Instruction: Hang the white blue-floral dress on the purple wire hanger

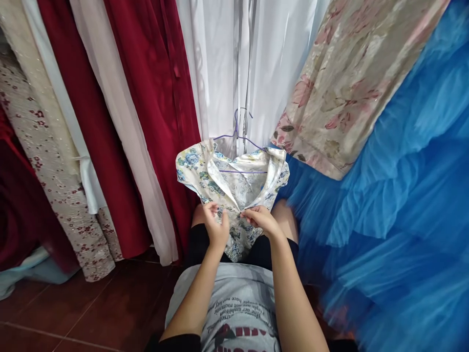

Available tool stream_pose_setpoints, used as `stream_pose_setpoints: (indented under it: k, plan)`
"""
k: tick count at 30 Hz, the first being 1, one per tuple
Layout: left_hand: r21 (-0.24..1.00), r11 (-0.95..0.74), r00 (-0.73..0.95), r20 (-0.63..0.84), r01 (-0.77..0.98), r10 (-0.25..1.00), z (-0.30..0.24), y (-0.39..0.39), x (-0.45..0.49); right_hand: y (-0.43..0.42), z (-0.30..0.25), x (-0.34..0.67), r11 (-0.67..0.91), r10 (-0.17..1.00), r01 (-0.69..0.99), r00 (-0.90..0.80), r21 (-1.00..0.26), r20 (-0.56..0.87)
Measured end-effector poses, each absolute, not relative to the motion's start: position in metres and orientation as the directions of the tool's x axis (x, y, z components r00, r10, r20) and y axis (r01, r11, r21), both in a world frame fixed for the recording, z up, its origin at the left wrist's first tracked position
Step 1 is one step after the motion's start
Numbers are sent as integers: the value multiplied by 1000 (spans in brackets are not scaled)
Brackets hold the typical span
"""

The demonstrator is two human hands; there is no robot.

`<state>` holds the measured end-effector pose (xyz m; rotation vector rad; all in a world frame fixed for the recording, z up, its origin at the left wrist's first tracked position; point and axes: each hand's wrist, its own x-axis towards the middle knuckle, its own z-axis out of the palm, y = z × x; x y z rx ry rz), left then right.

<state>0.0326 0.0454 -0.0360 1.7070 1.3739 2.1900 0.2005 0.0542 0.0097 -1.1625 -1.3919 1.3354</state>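
Note:
A cream blouse with blue flowers (pixel 208 183) hangs on a thin purple hanger (pixel 235 133) and drapes over my lap, its neckline spread wide. At the bottom of the V-shaped neck opening, my right hand (pixel 259 218) pinches the fabric edge between thumb and fingers. My left hand (pixel 217 225) rests against the blouse's front on the other side, thumb apart from the bent fingers, with no cloth visibly gripped. The hanger's hook points up toward the white cloth behind it. My hands partly cover the lower blouse.
Long garments hang close around: a dark red one (pixel 146 88), white cloth (pixel 220 58), a beige floral one (pixel 333 93) and a blue tulle one (pixel 395 210). A light blue container (pixel 54 269) stands at the lower left on the reddish tiled floor (pixel 91 303).

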Motion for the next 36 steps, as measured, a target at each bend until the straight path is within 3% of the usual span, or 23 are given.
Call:
stream_pose_setpoints:
  k: [3,5,10,13,15,18,22,24,27,30,33,36]
  plan:
    - [661,-598,-41,685,452,727,-42,40,49,50,8,192,15,979,83,-202,-996,-2]
    - [684,-576,119,593,447,796,-48,43,53,46,5,186,67,986,86,-159,-994,53]
    - [717,-522,151,516,462,843,-60,47,51,55,25,172,179,984,-33,7,-983,179]
    - [733,-478,236,417,484,878,-65,45,47,82,73,161,348,928,-138,193,-927,320]
    - [751,-459,270,372,475,888,-68,43,45,102,112,154,454,883,-150,211,-878,420]
    - [754,-458,325,335,471,884,-74,38,46,122,156,148,498,857,-187,253,-847,448]
    - [739,-473,375,314,480,872,-80,36,50,119,170,151,472,872,-236,264,-850,411]
    - [741,-477,350,339,473,873,-66,41,50,110,164,154,443,891,-258,234,-859,389]
    - [765,-550,152,532,334,833,-11,57,42,99,152,158,414,907,-279,205,-866,368]
    - [639,-728,-6,752,249,659,69,78,29,93,144,159,446,892,-232,196,-864,408]
    - [440,-814,102,854,380,509,132,98,23,98,141,159,528,844,-136,195,-838,500]
    - [287,-813,209,874,506,438,160,107,28,110,140,161,589,784,20,232,-808,576]
